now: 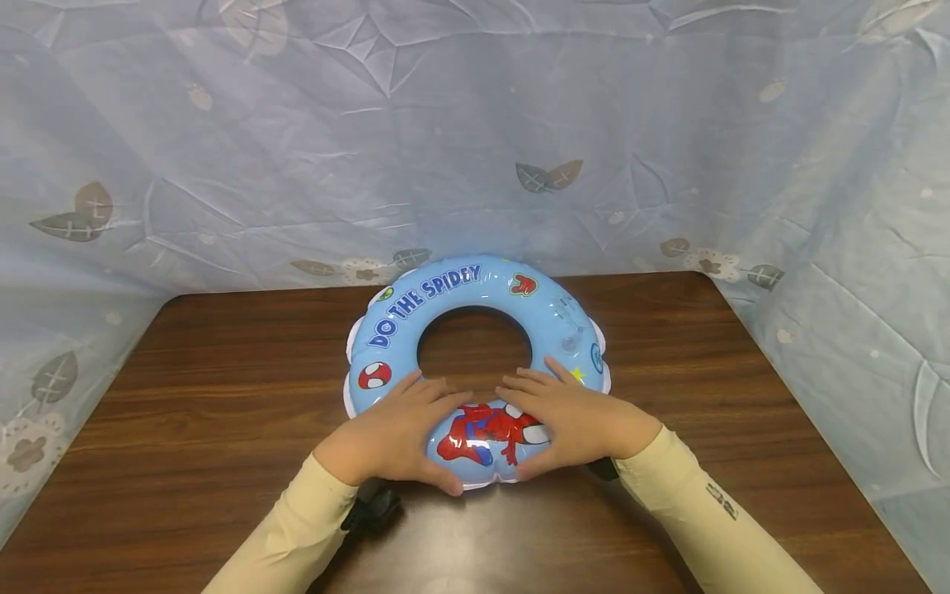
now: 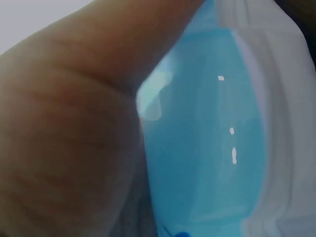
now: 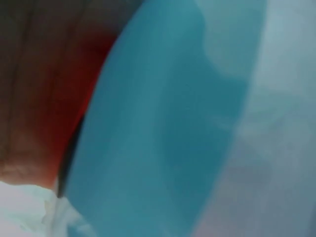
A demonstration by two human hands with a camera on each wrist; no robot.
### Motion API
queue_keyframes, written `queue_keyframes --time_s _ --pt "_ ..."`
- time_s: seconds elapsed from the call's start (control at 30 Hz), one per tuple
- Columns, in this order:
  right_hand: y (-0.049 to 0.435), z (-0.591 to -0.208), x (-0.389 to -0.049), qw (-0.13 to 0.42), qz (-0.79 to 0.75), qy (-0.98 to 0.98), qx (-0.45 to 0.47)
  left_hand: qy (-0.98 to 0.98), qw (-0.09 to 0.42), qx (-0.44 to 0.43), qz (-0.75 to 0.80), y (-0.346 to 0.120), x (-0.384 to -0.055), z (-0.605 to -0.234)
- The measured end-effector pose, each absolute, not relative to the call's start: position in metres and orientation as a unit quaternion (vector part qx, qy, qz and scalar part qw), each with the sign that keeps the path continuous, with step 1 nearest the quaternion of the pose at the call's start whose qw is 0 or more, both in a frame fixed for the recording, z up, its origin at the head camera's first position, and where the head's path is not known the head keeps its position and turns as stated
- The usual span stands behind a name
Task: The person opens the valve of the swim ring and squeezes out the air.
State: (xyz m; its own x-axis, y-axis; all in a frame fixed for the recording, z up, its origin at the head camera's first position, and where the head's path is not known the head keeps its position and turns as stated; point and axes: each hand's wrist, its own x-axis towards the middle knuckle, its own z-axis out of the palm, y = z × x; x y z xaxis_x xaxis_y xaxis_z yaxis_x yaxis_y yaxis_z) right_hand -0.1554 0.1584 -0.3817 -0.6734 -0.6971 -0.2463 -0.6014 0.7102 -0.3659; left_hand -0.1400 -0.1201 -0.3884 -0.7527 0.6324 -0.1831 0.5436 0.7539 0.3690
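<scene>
A light blue inflatable swim ring (image 1: 496,287) with a scalloped white edge lies on the table, printed with "DO THE SPIDEY" and red cartoon figures. My left hand (image 1: 401,431) grips its near side left of the printed figure, fingers over the tube toward the hole and thumb along the front edge. On the other side of that figure my right hand (image 1: 582,422) holds the tube the same way. The left wrist view has the blue underside (image 2: 207,128) and white edge close beside the hand (image 2: 64,133). Blurred blue vinyl (image 3: 133,133) fills much of the right wrist view.
The dark brown wooden table (image 1: 223,396) extends around the ring on both sides. A pale blue curtain (image 1: 460,140) with leaf and flower prints hangs behind the table and along its sides. Dark wrist devices (image 1: 371,505) sit under the cream sleeves (image 1: 297,528).
</scene>
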Motion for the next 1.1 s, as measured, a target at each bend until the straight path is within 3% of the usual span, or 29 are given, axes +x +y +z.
queue_keyframes --time_s 1.1 --pt "0.1570 -0.3848 -0.1565 0.190 -0.138 0.904 -0.356 0.930 0.150 0.305 0.140 -0.1180 -0.1399 -0.3892"
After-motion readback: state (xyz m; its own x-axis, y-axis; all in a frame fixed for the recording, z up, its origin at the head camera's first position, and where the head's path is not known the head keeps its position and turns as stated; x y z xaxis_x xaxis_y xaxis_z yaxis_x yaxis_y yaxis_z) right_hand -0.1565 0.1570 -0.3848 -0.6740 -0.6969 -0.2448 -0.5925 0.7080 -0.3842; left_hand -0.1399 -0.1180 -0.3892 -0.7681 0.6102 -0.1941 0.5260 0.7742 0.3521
